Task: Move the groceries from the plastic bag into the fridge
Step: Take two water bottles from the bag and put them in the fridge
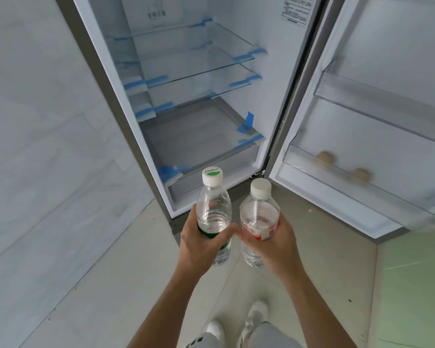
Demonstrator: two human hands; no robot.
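Note:
My left hand (199,244) grips a clear water bottle with a green label (213,207) and a white cap. My right hand (276,244) grips a second clear water bottle with a red and white label (258,222). Both bottles stand upright, side by side, just in front of the open fridge (199,96). The fridge has glass shelves (199,76) held with blue tape and a clear drawer (211,151) at the bottom. Its door (362,121) swings open to the right. The plastic bag is not in view.
The lower door bin (349,192) holds two or three round brownish items (324,156). A grey tiled wall stands on the left. The floor is pale tile, with a green sheet (417,285) at the right. My shoes (256,315) show at the bottom.

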